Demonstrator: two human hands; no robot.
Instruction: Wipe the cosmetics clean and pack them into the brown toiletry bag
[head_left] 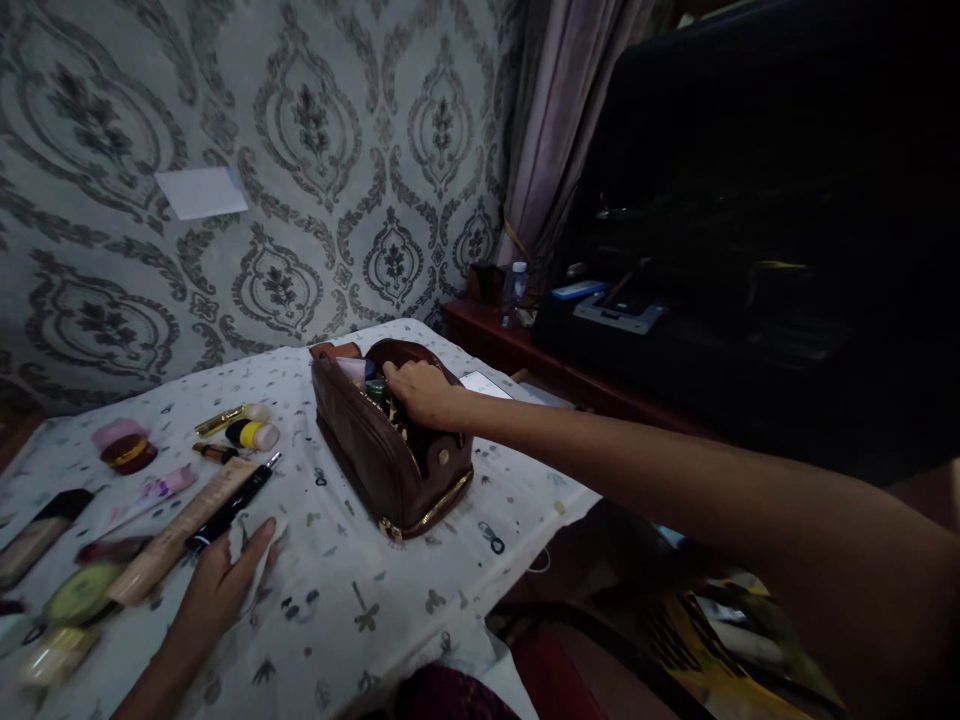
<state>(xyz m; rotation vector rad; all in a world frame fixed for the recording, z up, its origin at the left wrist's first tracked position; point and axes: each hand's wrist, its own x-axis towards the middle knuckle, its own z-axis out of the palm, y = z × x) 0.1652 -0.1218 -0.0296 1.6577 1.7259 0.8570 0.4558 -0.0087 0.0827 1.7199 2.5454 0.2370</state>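
Note:
A brown toiletry bag with a gold zipper stands unzipped on the cloth-covered table. My right hand reaches into its opening, fingers bent down beside a green-capped item; what they grip is hidden. Inside the bag a pale tube also shows. My left hand rests on the table, closed on a crumpled white tissue. Right by it lie a black pen-like tube and a long beige tube.
More cosmetics lie at the left: a pink-lidded jar, a foundation bottle, a round green item and a yellow-banded bottle. Behind the bag is a phone. A plastic bottle stands on the dark red ledge.

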